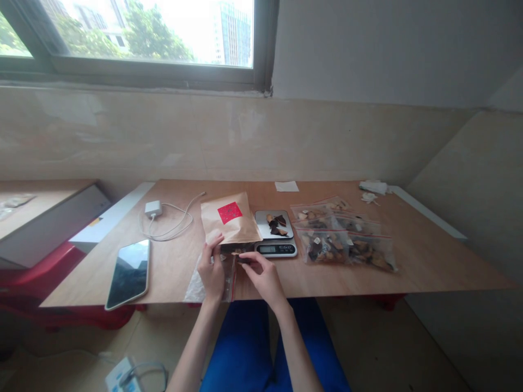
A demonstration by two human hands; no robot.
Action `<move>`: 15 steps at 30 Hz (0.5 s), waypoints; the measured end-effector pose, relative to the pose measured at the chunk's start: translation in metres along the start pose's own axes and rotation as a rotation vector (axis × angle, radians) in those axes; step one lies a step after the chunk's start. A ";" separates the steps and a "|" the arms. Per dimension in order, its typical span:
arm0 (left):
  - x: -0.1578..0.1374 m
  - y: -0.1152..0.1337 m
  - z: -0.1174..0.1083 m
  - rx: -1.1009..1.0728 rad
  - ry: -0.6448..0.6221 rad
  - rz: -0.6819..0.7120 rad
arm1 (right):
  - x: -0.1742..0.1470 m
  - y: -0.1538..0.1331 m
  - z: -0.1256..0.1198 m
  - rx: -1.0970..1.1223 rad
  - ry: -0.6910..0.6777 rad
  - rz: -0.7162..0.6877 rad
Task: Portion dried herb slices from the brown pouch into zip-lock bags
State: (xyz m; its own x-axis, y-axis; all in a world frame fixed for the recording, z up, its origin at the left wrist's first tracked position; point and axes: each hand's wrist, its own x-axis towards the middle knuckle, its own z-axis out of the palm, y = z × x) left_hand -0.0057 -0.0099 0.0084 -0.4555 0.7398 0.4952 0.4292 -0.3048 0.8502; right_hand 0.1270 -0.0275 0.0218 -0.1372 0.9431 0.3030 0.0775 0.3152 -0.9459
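Note:
My left hand point(211, 270) has its fingers bent around the near edge of a brown kraft paper bag point(214, 215) with a red label. The mouth of this bag faces me, and some dried pieces show at its dark opening. Beneath the same hand lies a clear zip bag point(195, 284) with a red seal strip, partly covered. My right hand point(263, 273) pinches a small dark dried piece point(245, 261) close to the zip bag's strip. Just beyond it, a digital kitchen scale point(275, 249) carries several dark and tan dried pieces point(279, 224).
Several filled zip bags point(327, 247) lie right of the scale. On the left are a phone point(128, 272) and a white charger point(153, 208) with its cable. A white paper point(286, 187) and crumpled plastic point(373, 188) lie at the back edge, below the window.

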 end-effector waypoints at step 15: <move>-0.001 0.005 -0.002 0.022 0.161 -0.006 | -0.002 0.012 -0.060 0.270 0.267 0.193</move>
State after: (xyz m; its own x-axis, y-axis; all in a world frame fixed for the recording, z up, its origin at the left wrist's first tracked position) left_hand -0.0043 -0.0131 0.0123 -0.5762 0.6356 0.5139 0.4421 -0.2864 0.8500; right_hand 0.1877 -0.0194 0.0164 0.1178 0.9876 0.1034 -0.1900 0.1246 -0.9739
